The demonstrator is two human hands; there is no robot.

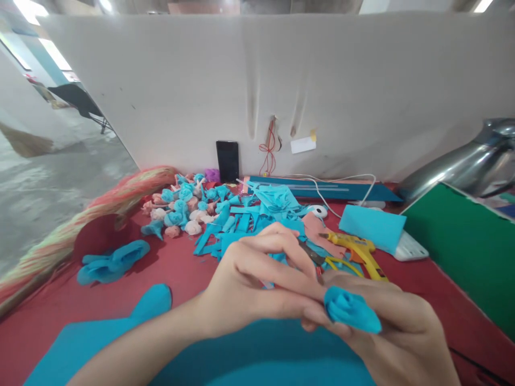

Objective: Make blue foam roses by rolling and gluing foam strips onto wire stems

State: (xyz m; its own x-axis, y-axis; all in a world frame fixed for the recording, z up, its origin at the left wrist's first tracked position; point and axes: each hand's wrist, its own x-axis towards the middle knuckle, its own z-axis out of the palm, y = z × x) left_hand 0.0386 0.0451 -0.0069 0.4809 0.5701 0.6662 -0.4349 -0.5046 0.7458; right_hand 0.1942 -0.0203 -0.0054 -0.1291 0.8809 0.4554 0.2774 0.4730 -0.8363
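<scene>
A small blue crepe paper rose (pixel 350 309) is held low at the right, its layers curled round each other. My left hand (pixel 261 273) reaches in from the left, thumb and index finger pinched against the rose's near side. My right hand (pixel 406 321) is closed round its base, with the fingers curled; the bottom of the flower is hidden there. Under my arms lies a large blue sheet (pixel 249 354). Behind my left hand are loose blue paper strips (pixel 241 222).
Finished blue and pink paper flowers (pixel 181 206) are heaped at the back left. A yellow glue gun (pixel 360 251) lies beyond my right hand, near a green board (pixel 462 252). A black phone (pixel 228 161) leans against the white partition (pixel 181 80). Blue paper petals (pixel 115 261) lie at left.
</scene>
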